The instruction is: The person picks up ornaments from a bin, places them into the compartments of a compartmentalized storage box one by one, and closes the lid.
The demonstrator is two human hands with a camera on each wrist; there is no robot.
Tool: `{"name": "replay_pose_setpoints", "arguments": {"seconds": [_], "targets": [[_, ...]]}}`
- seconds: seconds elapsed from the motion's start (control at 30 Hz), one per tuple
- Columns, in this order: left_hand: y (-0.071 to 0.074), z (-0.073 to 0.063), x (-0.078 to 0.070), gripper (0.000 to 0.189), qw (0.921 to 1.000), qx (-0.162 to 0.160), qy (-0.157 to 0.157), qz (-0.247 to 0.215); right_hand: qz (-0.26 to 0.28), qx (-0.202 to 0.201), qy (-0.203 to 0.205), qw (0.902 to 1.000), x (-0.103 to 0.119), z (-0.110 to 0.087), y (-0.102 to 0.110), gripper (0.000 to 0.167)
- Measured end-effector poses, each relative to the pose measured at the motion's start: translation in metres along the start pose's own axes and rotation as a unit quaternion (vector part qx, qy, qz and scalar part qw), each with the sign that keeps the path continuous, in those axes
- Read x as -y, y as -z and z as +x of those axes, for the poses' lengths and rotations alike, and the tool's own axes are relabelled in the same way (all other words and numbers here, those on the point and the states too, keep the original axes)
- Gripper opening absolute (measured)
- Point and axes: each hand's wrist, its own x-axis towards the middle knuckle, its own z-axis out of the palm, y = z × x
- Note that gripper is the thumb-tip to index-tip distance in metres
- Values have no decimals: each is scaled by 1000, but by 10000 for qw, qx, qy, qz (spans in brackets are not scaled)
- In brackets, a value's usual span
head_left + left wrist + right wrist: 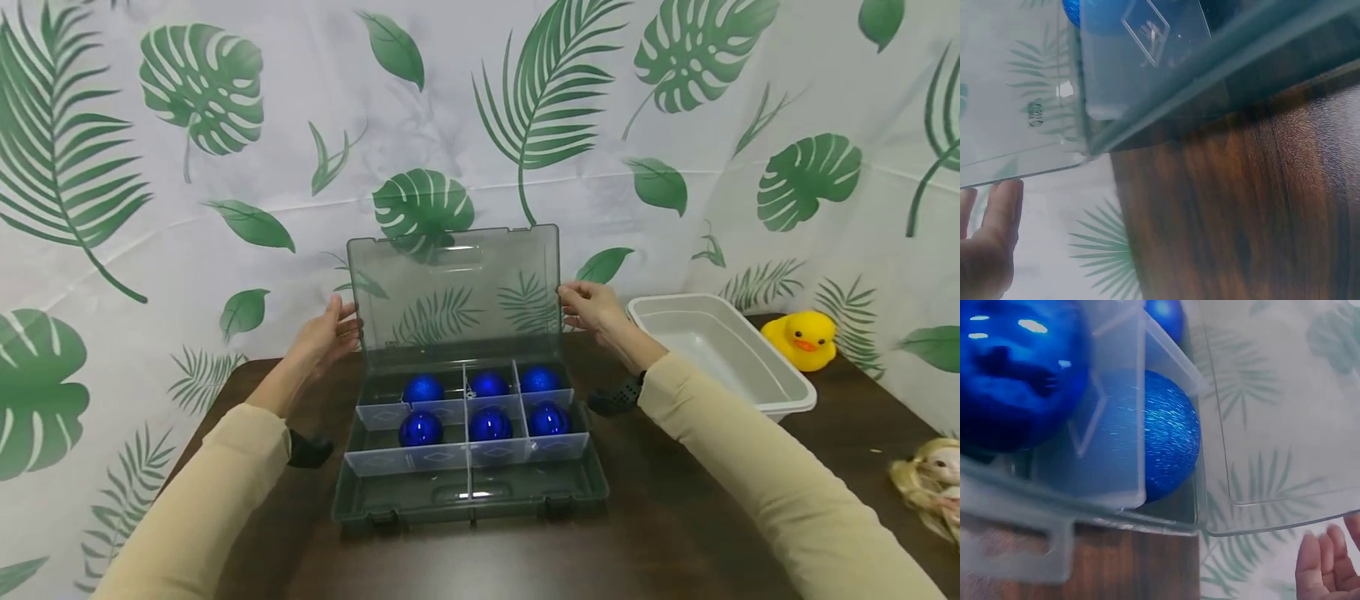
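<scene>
A translucent grey divided storage box (472, 508) sits on the table with its hinged lid (457, 292) raised upright at the back. Several blue baubles (491, 423) lie in the middle and back rows of compartments, parted by clear dividers (405, 460). Some are shiny, others glittery, like the bauble (1171, 437) in the right wrist view. My left hand (322, 337) touches the lid's left edge with nearly straight fingers (1002, 212). At the lid's right edge is my right hand (596, 310), its fingertips against the rim and its fingers (1307, 559) loosely extended.
To the right stands a pale grey basin (693, 342), with a yellow rubber duck (801, 340) beside it. A blond doll (933, 483) lies at the table's far right. Behind the dark wooden table (675, 517) hangs a leaf-patterned cloth (315, 100), close behind the lid.
</scene>
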Motion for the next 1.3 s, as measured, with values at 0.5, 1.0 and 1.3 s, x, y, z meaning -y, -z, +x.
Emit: {"name": "replay_pose_setpoints", "arguments": {"seconds": [0.5,1.0,1.3], "targets": [[21,-77,-8,108,9871,1423,-281,677,-578,853,1140,9881,2,-88,20,60],[-11,-114,57,67,9695,556,-583,2314,-1960,1695,1145,9590,-50,-135,25,63],[-30,-90,72,79,9704,560,-473,2300,-1643,1622,1337,9638,-77,-107,22,66]]}}
